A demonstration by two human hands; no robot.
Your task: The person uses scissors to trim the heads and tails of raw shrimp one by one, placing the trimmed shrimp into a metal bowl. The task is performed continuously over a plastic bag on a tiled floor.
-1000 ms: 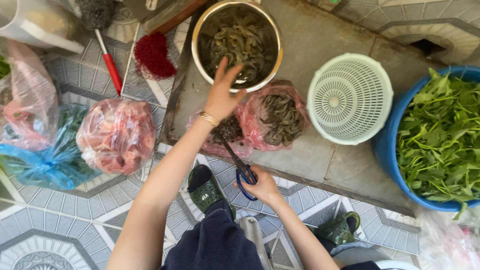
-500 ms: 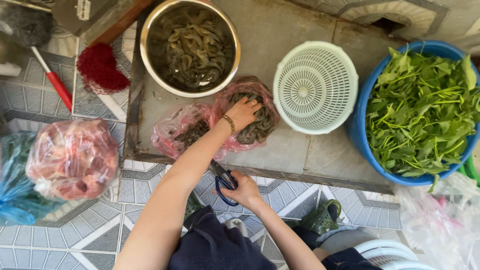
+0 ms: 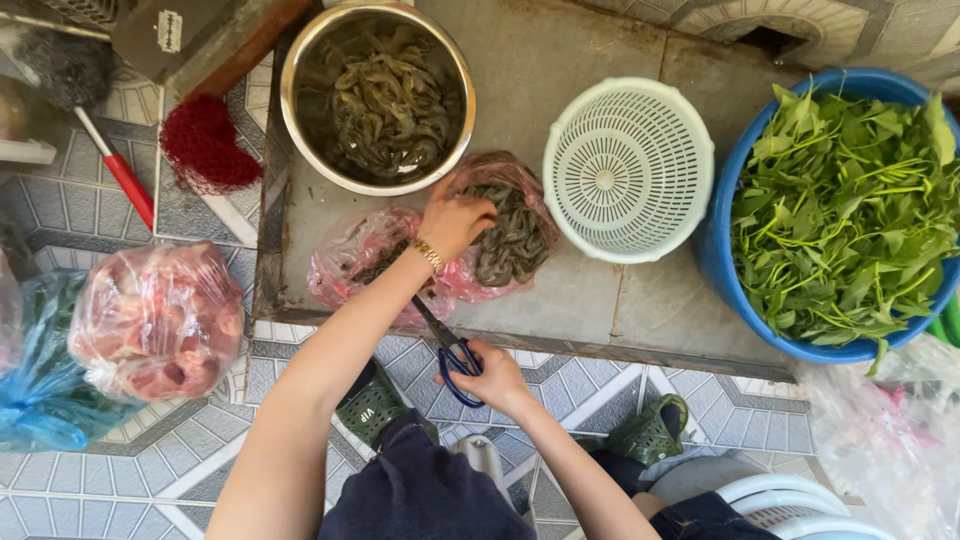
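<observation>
Left hand reaches forward into an open pink plastic bag of grey raw shrimp, fingers curled down among the shrimp; whether they have closed on one cannot be told. A gold bracelet sits on that wrist. Right hand is closed around the blue handles of a pair of scissors, held near the front edge of the low grey stone table, blades pointing toward the bag.

Bag lies on the table, just in front of a round steel bowl filled with more shrimp. Beside the bag, to the right, stands a pale green perforated plastic colander, upside down. Further right, a blue plastic basin of leafy green vegetables overlaps the table's end.

On the patterned tiled floor, left of the table: a clear bag of pink raw meat, touching a blue plastic bag; a red mesh scrubber; a red-handled brush. Green sandals show below.
</observation>
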